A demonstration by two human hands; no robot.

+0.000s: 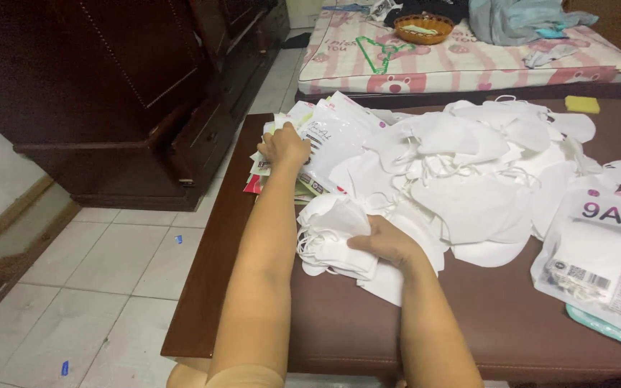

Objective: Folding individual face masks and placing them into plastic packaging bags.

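I see a brown table [253, 287] carrying a wide heap of white masks [468, 165]. At its near edge my right hand [386, 243] is clenched around a folded stack of masks [332, 237]. Farther left, my left hand [284, 147] grips flat mask packets [325, 136].

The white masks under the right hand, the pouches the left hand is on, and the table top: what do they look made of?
White masks: soft matte nonwoven fabric, by the limp folds and thin ear loops. Pouches: thin glossy plastic film, by the sheen and creases, though paper backing is possible. Table top: dark brown, smooth with a dull shine; likely leatherette or lacquered wood, hard to tell.
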